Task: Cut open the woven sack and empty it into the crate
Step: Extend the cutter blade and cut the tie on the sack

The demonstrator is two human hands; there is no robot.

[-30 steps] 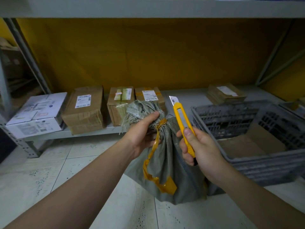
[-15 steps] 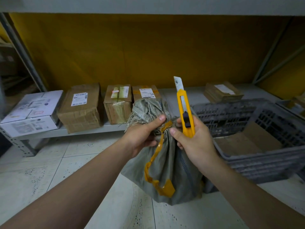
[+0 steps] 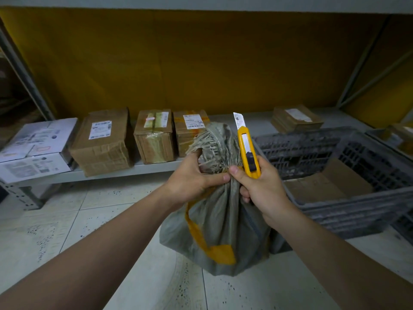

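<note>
sack [image 3: 223, 220] neck | gripped by left hand [image 3: 192, 177] | knife [image 3: 247, 151] just right

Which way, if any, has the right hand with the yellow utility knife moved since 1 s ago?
Yes: hand went left, away from grey plastic crate, onto grey woven sack's tied neck.

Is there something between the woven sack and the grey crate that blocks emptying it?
Nothing visible blocks it. The woven sack stands on the floor next to the crate, whose top is open; only flat cardboard lies inside. The left hand grips the sack's neck, the right hand holds the knife.
</note>
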